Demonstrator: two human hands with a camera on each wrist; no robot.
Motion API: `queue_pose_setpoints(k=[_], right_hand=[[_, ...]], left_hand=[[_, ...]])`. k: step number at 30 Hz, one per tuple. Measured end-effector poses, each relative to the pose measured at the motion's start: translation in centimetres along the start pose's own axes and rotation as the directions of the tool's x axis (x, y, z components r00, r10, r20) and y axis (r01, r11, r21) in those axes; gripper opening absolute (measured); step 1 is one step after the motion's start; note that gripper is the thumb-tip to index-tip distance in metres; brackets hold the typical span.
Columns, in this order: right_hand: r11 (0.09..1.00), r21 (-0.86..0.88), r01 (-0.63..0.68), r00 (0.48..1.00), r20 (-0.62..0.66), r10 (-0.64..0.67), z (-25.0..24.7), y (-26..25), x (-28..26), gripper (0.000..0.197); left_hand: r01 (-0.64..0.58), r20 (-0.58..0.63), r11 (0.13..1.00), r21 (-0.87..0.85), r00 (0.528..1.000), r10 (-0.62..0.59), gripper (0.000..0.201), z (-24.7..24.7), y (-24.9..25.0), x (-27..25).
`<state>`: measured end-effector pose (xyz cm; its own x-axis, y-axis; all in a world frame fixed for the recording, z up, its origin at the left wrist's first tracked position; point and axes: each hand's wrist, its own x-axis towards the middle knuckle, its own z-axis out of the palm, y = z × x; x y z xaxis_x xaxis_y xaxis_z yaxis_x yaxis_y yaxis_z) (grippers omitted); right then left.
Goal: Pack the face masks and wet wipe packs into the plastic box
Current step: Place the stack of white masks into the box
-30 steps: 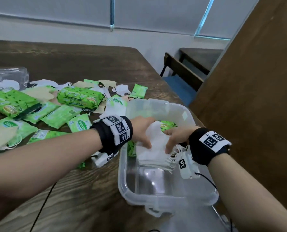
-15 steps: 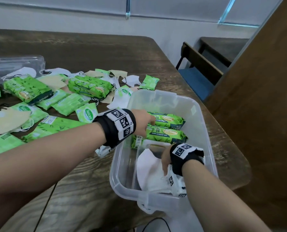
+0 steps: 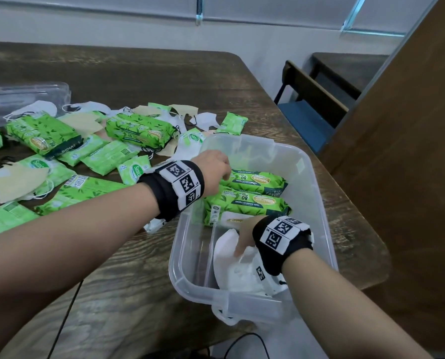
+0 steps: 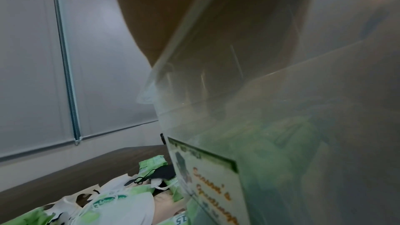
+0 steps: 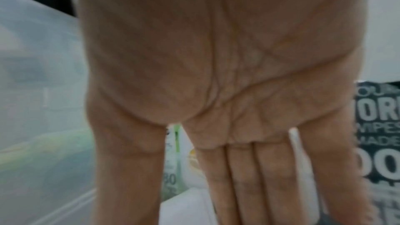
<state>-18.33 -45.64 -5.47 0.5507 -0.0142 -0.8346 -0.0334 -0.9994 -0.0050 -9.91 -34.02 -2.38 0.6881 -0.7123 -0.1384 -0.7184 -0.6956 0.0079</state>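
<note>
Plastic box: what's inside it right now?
The plastic box holds two green wet wipe packs and a stack of white face masks under the right hand. Anything beneath is hidden.

Even soft daylight, wide-angle edge bending, blurry wrist views

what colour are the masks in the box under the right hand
White masks, clearest in the head view.

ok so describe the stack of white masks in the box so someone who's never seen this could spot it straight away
Find the clear plastic box at the table's right edge. In its near end, under the right hand, lies the stack of white face masks. The two wet wipe packs behind it are green; this is the only white thing in the box.
</note>
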Motion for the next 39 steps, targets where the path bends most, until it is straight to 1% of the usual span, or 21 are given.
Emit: queue_pose_setpoints(k=[1, 3, 5, 8, 9, 12, 15, 19, 23, 26, 28, 30, 32, 34, 35, 37, 39], right_hand=[[1.0, 0.003, 0.024, 1.0, -0.017, -0.024, 0.0, -0.4, 0.4, 0.065], [1.0, -0.023, 0.006, 0.999, -0.041, -0.007, 0.4, -1.0, 0.8, 0.059], [0.998, -0.064, -0.015, 1.0, -0.019, 0.014, 0.8, -1.1, 1.2, 0.057], [0.996, -0.09, -0.003, 1.0, -0.021, 0.001, 0.8, -0.9, 1.2, 0.054], [0.997, -0.079, 0.002, 1.0, -0.017, -0.004, 0.7, -0.8, 1.0, 0.051], [0.997, -0.071, -0.006, 0.999, -0.041, 0.003, 0.6, -0.3, 0.9, 0.033], [0.996, -0.079, 0.027, 0.996, -0.084, -0.033, 0.6, -0.1, 0.4, 0.045], [0.994, -0.019, 0.112, 0.986, -0.119, -0.113, 1.0, -0.4, 1.1, 0.049], [0.997, 0.044, 0.058, 0.994, -0.091, -0.054, 1.3, -0.2, 2.7, 0.049], [0.998, 0.041, 0.042, 0.991, -0.131, -0.036, 1.7, 0.2, 3.8, 0.047], [0.999, 0.013, 0.04, 0.982, -0.184, -0.037, 1.9, -0.1, 3.9, 0.045], [0.999, -0.02, 0.036, 0.977, -0.208, -0.04, 2.0, -0.6, 3.5, 0.045], [0.999, -0.032, 0.011, 0.979, -0.203, -0.017, 2.4, -1.3, 3.1, 0.052], [0.999, -0.045, 0.011, 0.988, -0.155, -0.018, 2.7, -1.9, 2.6, 0.055], [0.997, -0.079, 0.02, 0.992, -0.123, -0.029, 2.7, -2.2, 2.2, 0.055], [0.987, -0.158, 0.04, 0.993, -0.101, -0.057, 2.6, -2.7, 1.3, 0.052], [0.982, -0.179, 0.059, 0.995, -0.067, -0.072, 2.7, -2.9, 1.3, 0.049]], left_hand=[[0.022, -0.01, 1.0, 0.001, 1.0, -0.022, 0.039, -0.1, -0.2, 0.1], [0.058, 0.011, 0.998, 0.006, 0.998, -0.058, 0.041, -0.2, -0.4, 0.2], [0.071, 0.032, 0.997, -0.002, 0.997, -0.071, 0.039, -0.1, -0.4, 0.3], [0.085, 0.02, 0.995, -0.058, 0.996, -0.084, 0.037, 0.1, -0.5, 0.3], [0.088, 0.018, 0.994, -0.067, 0.996, -0.087, 0.036, 0.0, -0.5, 0.3], [0.094, 0.021, 0.992, -0.082, 0.996, -0.092, 0.035, 0.0, -0.5, 0.3], [0.094, 0.033, 0.992, -0.082, 0.995, -0.092, 0.037, -0.1, -0.4, 0.4], [0.103, 0.034, 0.991, -0.091, 0.994, -0.1, 0.037, -0.3, -0.6, 0.8], [0.114, 0.036, 0.989, -0.095, 0.993, -0.111, 0.036, -0.6, -0.7, 1.2], [0.117, 0.037, 0.989, -0.087, 0.993, -0.114, 0.035, -0.6, -0.7, 1.3], [0.118, 0.036, 0.989, -0.089, 0.993, -0.115, 0.035, -0.5, -0.7, 1.3], [0.117, 0.039, 0.989, -0.087, 0.993, -0.114, 0.034, -0.6, -0.7, 1.3], [0.117, 0.043, 0.99, -0.082, 0.993, -0.114, 0.034, -0.6, -0.7, 1.2], [0.118, 0.049, 0.99, -0.076, 0.992, -0.114, 0.035, -0.7, -0.7, 1.2], [0.117, 0.053, 0.991, -0.07, 0.992, -0.113, 0.035, -0.8, -0.7, 1.2], [0.113, 0.06, 0.992, -0.055, 0.992, -0.11, 0.036, -0.8, -0.6, 1.2], [0.11, 0.061, 0.993, -0.044, 0.992, -0.108, 0.036, -0.8, -0.6, 1.2]])
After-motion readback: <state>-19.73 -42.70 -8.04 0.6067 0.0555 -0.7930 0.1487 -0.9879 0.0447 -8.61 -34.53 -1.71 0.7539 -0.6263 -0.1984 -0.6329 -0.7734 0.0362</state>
